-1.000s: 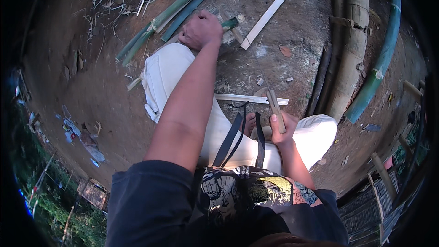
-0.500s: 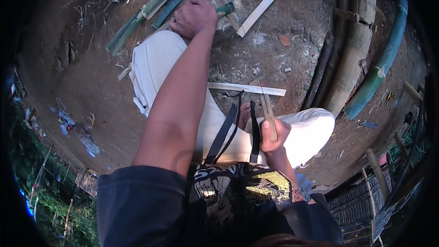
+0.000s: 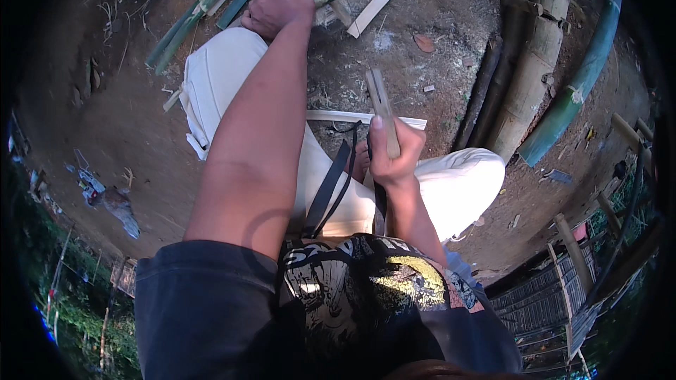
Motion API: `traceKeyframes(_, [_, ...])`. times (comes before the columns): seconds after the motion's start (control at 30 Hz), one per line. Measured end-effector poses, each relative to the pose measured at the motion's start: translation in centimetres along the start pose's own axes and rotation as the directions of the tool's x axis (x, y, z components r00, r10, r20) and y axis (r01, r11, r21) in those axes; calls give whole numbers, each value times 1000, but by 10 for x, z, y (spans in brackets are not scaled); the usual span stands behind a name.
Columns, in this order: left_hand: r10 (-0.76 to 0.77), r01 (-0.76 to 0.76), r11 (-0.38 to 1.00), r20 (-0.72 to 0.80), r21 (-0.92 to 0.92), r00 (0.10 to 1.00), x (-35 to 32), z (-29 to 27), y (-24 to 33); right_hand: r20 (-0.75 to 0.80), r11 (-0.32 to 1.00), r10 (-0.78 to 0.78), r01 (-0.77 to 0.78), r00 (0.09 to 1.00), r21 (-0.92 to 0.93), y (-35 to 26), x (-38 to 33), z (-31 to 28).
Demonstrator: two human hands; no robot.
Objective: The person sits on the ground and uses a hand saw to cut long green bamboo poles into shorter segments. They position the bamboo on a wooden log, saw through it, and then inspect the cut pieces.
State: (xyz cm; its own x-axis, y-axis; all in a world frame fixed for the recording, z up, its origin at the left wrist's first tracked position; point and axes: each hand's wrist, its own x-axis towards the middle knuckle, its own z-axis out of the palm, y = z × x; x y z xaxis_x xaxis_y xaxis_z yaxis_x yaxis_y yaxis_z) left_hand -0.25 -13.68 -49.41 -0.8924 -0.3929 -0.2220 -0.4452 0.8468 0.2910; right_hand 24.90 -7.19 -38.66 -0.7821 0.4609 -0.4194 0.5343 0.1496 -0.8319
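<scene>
Our left arm stretches straight out ahead from the dark short sleeve at the shoulder, forearm bare, elbow nearly locked, reaching well past our left knee. Our left hand (image 3: 279, 5) sits at the far end of that reach, knuckles up and back of the hand toward us, fingers curled under into a closed grip. Our right arm stays tucked in close to the body, elbow bent sharply, forearm rising short and steep between our knees. Our right hand (image 3: 393, 158) is closed in a fist-like grip, thumb laid flat and pointing away from us, fingers wrapped round beneath it.
</scene>
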Motion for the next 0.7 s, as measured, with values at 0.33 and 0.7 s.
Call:
traceKeyframes(0.33, [-22, 20, 999, -54, -31, 998, 3, 7, 1, -11, 992, 44, -42, 999, 120, -1, 1, 4])
traceKeyframes(0.7, [-101, 101, 995, -7, 10, 995, 7, 8, -3, -3, 994, 76, -75, 997, 73, -17, -18, -2])
